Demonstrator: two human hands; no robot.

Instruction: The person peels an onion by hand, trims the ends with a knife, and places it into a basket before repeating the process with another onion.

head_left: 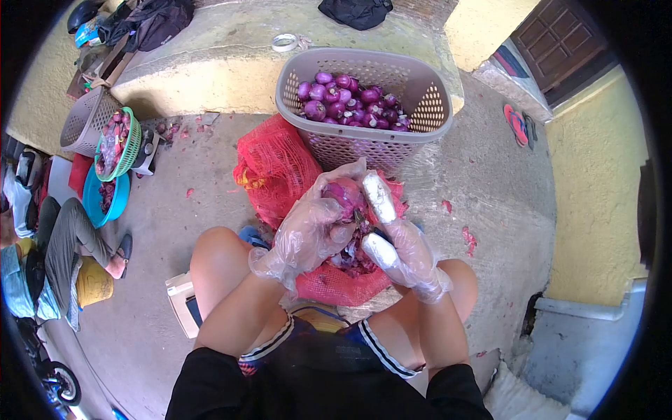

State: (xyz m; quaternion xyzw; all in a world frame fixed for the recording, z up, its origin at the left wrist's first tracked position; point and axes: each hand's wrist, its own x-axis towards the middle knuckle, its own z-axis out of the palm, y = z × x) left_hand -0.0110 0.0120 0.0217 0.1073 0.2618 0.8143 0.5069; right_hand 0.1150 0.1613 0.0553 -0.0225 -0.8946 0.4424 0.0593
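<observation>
My left hand (308,227), in a clear plastic glove, is wrapped around a red onion (343,194) above the space between my knees. Close against its right side is my gloved right hand (406,252), with two fingers bound in white wrapping and bent toward the onion. A small dark thing shows between those fingers, too hidden to name. Below both hands lies an open red mesh sack (343,285) with onions and loose skins in it. Beyond them, a grey plastic basket (364,143) holds many peeled purple onions (343,101).
Another full red mesh sack (276,164) leans by the basket. To the left are a green basket (129,150) of onions, a blue basin (120,199) and a seated person's legs (87,234). A tape roll (284,43) sits on the ledge; slippers (516,124) lie at right.
</observation>
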